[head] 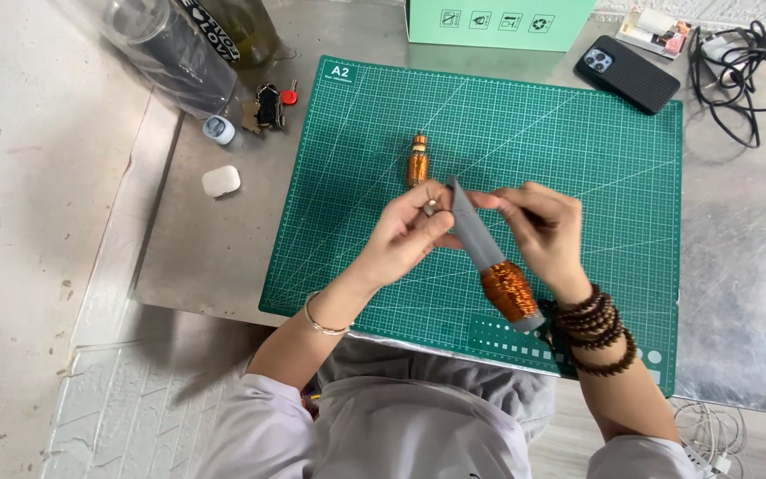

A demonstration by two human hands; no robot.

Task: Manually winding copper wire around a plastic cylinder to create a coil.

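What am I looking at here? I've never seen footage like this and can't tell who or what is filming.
A camera worn on a person's head looks down at their own two bare hands above a green cutting mat on a metal table. The left hand and right hand together hold a grey spool of copper-coloured wire. A small bobbin of the same wire lies on the mat. Farther back are a black phone, a mint-green box, black cables and a white earbud case.
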